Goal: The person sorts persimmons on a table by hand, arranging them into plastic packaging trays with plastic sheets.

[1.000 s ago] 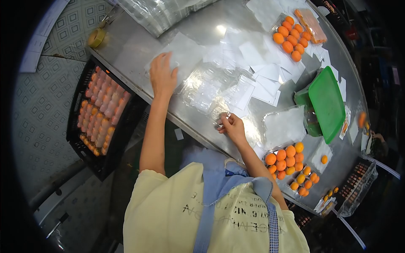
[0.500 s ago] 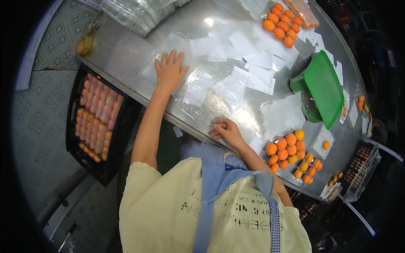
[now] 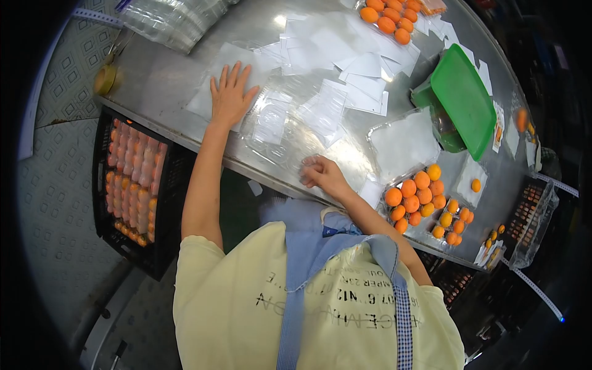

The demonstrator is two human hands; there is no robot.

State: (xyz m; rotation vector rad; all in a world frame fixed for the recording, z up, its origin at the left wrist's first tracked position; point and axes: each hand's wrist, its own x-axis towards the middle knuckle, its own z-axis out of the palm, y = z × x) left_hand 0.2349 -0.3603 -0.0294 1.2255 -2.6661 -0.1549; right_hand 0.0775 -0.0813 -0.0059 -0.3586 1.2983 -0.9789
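Note:
My left hand (image 3: 231, 98) lies flat with fingers spread on a white sheet (image 3: 198, 98) that seems to have clear plastic about it. Nearer the table's front edge, my right hand (image 3: 324, 177) has its fingers curled together; whatever they hold, if anything, is hidden or too transparent to make out. Between the hands lies a clear plastic tray (image 3: 271, 126) with a white paper in it. Beside that, another piece of clear plastic (image 3: 327, 111) rests over loose white papers (image 3: 370, 65).
Orange fruit (image 3: 410, 203) fills clear trays at the right, with another tray of fruit (image 3: 386, 23) at the back. A green lid (image 3: 464, 98) leans on a container. Stacked clear trays (image 3: 176, 24) stand back left. A black crate (image 3: 132, 185) sits below the left edge.
The view has shifted, so the table's things appear further left and higher. My left hand stays spread on the sheet, and my right hand stays curled by the front edge.

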